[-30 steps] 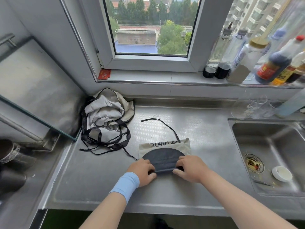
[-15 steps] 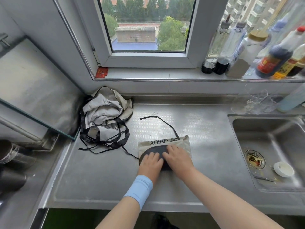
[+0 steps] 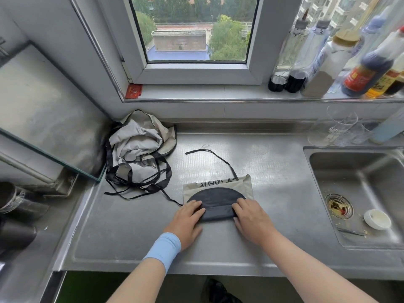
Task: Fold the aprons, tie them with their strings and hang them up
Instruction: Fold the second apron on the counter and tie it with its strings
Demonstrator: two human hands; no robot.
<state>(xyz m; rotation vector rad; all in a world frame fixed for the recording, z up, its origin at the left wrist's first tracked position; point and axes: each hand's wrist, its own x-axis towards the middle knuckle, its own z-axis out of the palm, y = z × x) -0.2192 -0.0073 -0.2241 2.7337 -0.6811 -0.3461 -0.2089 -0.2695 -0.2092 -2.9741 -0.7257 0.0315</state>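
1. works on the folded apron (image 3: 218, 194), flat on the counter (image 3: 131, 237) just left of the sink (image 3: 360, 176): beige cloth with a dark rounded flap on top.
2. presses the left hand (image 3: 187, 220) on the flap's end farther from the sink, fingers laid over the cloth and loosely bent, with no pinch to be seen.
3. sets the right hand (image 3: 251, 218) likewise on the end nearer the sink, fingers resting on top; cannot tell whether either thumb tucks under the edge.
4. leaves one black string (image 3: 227, 164) trailing loose on the steel behind the bundle, left of the sink, tied round nothing.
5. leaves the crumpled apron (image 3: 140, 141) in a heap with tangled black straps, well left of the sink, in the back corner.
6. looks early in the task: nearly through folding the folded apron, not yet tying it, not yet hanging it, and not yet touching the crumpled apron.
7. shows no hook or rail for hanging anywhere round the sink.
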